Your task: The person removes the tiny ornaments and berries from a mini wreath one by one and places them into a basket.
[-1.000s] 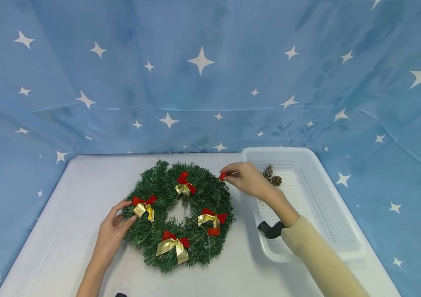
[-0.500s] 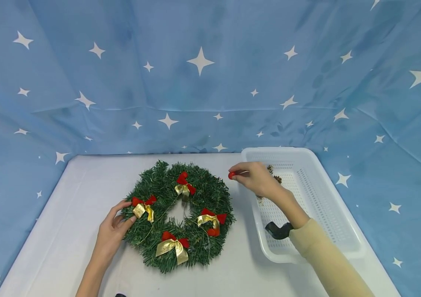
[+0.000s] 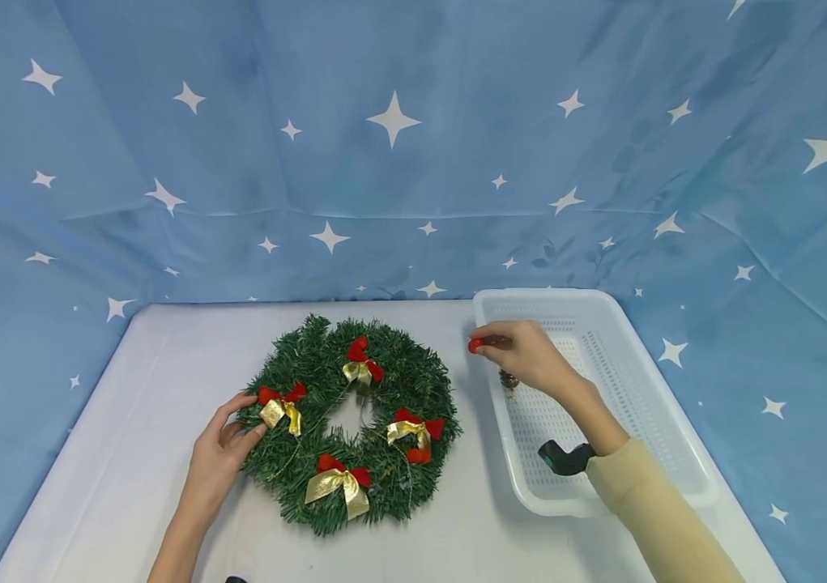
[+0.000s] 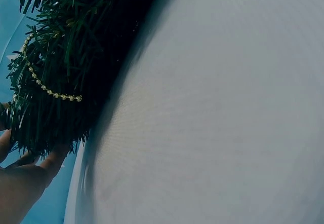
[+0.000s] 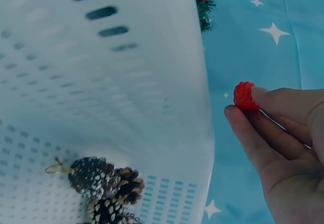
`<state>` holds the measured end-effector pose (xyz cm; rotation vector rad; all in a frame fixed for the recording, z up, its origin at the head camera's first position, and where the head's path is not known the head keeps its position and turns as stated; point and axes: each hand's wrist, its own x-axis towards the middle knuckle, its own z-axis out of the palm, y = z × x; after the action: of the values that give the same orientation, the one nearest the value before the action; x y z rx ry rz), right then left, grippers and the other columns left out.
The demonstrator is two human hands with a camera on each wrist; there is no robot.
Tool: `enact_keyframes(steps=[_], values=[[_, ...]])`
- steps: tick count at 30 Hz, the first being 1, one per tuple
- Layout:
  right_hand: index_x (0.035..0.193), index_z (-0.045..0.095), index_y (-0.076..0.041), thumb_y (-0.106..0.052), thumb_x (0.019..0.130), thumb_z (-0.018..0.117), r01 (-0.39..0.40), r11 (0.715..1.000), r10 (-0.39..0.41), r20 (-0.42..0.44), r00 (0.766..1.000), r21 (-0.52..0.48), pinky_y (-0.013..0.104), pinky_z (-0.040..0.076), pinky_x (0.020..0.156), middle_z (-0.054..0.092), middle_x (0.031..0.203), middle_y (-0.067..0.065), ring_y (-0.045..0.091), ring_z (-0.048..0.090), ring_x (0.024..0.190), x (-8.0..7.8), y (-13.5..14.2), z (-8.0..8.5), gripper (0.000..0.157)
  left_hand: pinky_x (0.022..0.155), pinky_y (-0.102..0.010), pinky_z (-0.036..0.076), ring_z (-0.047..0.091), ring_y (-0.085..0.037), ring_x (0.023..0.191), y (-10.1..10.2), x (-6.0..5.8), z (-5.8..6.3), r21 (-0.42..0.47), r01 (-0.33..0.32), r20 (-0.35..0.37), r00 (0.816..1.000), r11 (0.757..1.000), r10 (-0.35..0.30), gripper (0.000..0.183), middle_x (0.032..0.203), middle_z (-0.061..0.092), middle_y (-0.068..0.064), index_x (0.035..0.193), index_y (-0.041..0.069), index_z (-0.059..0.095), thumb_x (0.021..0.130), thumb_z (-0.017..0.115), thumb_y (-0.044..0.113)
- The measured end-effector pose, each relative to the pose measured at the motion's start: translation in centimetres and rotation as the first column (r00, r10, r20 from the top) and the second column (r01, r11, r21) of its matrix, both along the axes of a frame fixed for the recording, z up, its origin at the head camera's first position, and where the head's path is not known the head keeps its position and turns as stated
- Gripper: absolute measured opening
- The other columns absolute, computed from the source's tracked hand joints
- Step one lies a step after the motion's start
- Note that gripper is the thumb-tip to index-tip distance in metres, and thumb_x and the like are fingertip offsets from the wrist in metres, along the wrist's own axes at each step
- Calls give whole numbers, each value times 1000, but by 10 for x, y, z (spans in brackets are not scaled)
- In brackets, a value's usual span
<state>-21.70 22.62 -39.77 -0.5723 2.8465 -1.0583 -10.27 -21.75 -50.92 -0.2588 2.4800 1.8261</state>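
Observation:
A green artificial wreath (image 3: 416, 376) lies on the white table, decorated with several red-and-gold bows. My left hand (image 3: 216, 453) grips its left edge beside a bow (image 3: 282, 407); in the left wrist view, a gold bead chain (image 4: 43, 87) runs through the needles near the fingers. To the right, my right hand (image 3: 530, 356) pinches a small red berry-like ornament (image 5: 244, 96) between thumb and fingertips. That hand is above the left rim of a white plastic basket (image 3: 504, 437), with the ornament just outside the rim.
Several pine cones (image 5: 93, 178) lie inside the basket, one with a gold loop; the right hand partly covers them in the head view. A black strap piece (image 3: 564, 458) sits at the right wrist. A blue star-patterned cloth (image 3: 355, 162) hangs behind the table.
My right hand has moved right with the red ornament, from the wreath's upper right edge to the basket's left rim. The left hand and the wreath have stayed put.

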Motion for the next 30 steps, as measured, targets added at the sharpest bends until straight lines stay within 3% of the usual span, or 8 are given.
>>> enact_keyframes(steps=[18, 30], values=[[118, 76, -3, -7, 96, 72, 49, 999, -49, 11, 999, 17, 47, 62, 91, 75, 118, 16, 36, 73, 109, 1, 42, -9, 22, 120, -63, 33, 28, -48, 152, 0, 0, -2, 7, 4, -14, 1000, 1000, -4, 57, 172, 19, -9, 153, 15, 44, 103, 66, 29], [122, 74, 0, -10, 98, 70, 105, 993, -107, 28, 994, 56, 51, 62, 89, 74, 119, 19, 41, 70, 113, -4, 74, -29, 26, 121, -65, 31, 26, -49, 152, 0, 1, -1, 9, 4, -14, 1000, 1000, -3, 57, 172, 18, -9, 153, 14, 44, 103, 66, 29]])
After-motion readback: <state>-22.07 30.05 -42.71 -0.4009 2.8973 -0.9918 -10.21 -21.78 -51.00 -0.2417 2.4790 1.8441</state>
